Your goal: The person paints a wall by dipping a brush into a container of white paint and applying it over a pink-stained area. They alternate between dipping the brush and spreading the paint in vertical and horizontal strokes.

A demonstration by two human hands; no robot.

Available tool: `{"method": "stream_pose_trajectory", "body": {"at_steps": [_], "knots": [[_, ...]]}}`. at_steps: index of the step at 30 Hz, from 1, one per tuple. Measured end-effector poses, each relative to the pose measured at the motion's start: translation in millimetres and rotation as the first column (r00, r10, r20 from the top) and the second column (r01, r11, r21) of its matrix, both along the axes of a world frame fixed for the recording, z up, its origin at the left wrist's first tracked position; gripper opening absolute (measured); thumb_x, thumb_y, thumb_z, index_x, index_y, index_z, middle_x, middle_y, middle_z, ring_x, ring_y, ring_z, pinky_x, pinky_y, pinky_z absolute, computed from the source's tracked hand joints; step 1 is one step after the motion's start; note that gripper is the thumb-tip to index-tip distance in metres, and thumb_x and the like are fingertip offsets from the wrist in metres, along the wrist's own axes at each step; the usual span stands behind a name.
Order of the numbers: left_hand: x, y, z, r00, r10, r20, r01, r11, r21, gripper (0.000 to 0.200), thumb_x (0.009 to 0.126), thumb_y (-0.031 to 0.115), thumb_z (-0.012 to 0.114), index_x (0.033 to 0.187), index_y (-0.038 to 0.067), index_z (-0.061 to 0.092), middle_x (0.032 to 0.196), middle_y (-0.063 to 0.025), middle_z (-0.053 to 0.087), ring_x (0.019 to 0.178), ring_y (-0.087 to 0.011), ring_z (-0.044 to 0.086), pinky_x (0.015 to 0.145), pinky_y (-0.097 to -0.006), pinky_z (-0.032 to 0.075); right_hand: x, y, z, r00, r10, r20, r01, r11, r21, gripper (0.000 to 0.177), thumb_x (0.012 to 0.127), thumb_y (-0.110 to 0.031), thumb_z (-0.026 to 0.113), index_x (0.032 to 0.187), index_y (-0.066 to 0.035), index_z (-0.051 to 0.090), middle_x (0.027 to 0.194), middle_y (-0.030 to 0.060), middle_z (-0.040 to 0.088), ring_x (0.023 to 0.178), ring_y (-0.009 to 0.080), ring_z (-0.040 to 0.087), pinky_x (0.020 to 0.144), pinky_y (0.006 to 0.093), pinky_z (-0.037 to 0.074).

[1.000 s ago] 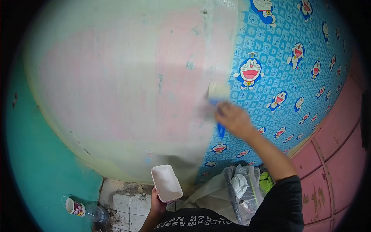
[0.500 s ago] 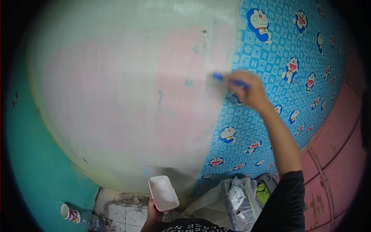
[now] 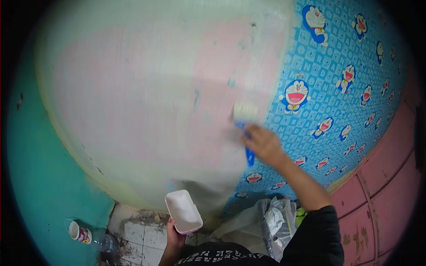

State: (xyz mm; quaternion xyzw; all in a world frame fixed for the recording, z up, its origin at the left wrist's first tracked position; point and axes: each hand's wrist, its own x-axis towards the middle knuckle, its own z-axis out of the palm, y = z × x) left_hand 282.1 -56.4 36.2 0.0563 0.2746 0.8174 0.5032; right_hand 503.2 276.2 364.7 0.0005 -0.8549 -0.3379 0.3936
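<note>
The head view looks forward and down at the nearby wall [image 3: 142,111], tiled floor [image 3: 153,238] along its bottom.

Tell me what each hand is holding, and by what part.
The right hand grips a paintbrush by its blue handle; the left hand holds a white tub at its lower left edge.

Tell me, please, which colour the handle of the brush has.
The brush handle is blue, seen best in the head view.

This looks like a room in a home. Blue cartoon wallpaper [image 3: 330,64] meets a patchily coated pink-and-white wall [image 3: 146,102], with a teal wall [image 3: 42,177] to the left and grimy white tiles [image 3: 154,238] on the floor.
</note>
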Motion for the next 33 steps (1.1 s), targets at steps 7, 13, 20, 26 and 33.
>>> {"method": "stream_pose_trajectory", "body": {"at_steps": [7,13,20,26,33], "knots": [[6,-5,10,1.0,-0.024,-0.02,0.023,0.998,-0.05,0.043,0.099,0.029,0.051,0.136,0.008,0.049,0.132,-0.0102,0.059,0.125,-0.0276,0.057,0.107,-0.0466,0.045,-3,-23,-252,0.898,-0.008,0.44,0.298,0.747,-0.595,0.026,0.078,-0.01,0.065,0.104,-0.014,0.066,0.114,0.0079,0.066,0.106,0.0274,0.065,0.08,0.0406,0.058],[5,-10,3,0.996,-0.019,-0.093,0.006,0.99,-0.14,0.056,0.098,0.04,0.047,0.14,0.004,0.05,0.134,-0.0117,0.061,0.127,-0.0307,0.056,0.109,-0.0506,0.042,3,-8,-146,0.983,0.077,0.164,0.039,0.795,-0.606,0.031,0.074,-0.003,0.069,0.102,-0.014,0.066,0.113,0.0067,0.069,0.106,0.0286,0.067,0.087,0.0418,0.056],[-1,-7,8,0.998,-0.043,-0.049,0.038,0.994,-0.1,0.044,0.098,0.029,0.053,0.136,0.007,0.047,0.131,-0.0109,0.059,0.123,-0.027,0.058,0.105,-0.045,0.047,28,5,48,0.944,0.07,-0.323,-0.166,0.946,-0.279,0.03,0.077,0.001,0.074,0.106,-0.009,0.073,0.104,0.0136,0.074,0.087,0.0309,0.072,0.074,0.0367,0.057],[2,-6,11,0.998,-0.052,-0.045,0.047,0.992,-0.12,0.045,0.098,0.03,0.053,0.136,0.006,0.046,0.131,-0.0107,0.059,0.121,-0.0265,0.059,0.103,-0.0437,0.048,9,-1,-44,0.946,-0.073,-0.315,0.013,0.982,-0.19,0.03,0.081,-0.002,0.074,0.11,-0.011,0.075,0.116,0.016,0.07,0.102,0.0317,0.07,0.085,0.0394,0.057],[8,-16,21,0.996,-0.014,-0.09,-0.007,0.973,-0.23,0.058,0.097,0.042,0.05,0.139,0.003,0.051,0.134,-0.0122,0.06,0.126,-0.0302,0.057,0.108,-0.0499,0.043,-12,-38,-296,0.987,-0.098,0.125,0.156,0.745,-0.649,0.032,0.078,-0.005,0.064,0.109,-0.013,0.068,0.123,0.0092,0.064,0.113,0.0293,0.063,0.086,0.043,0.058]]}}
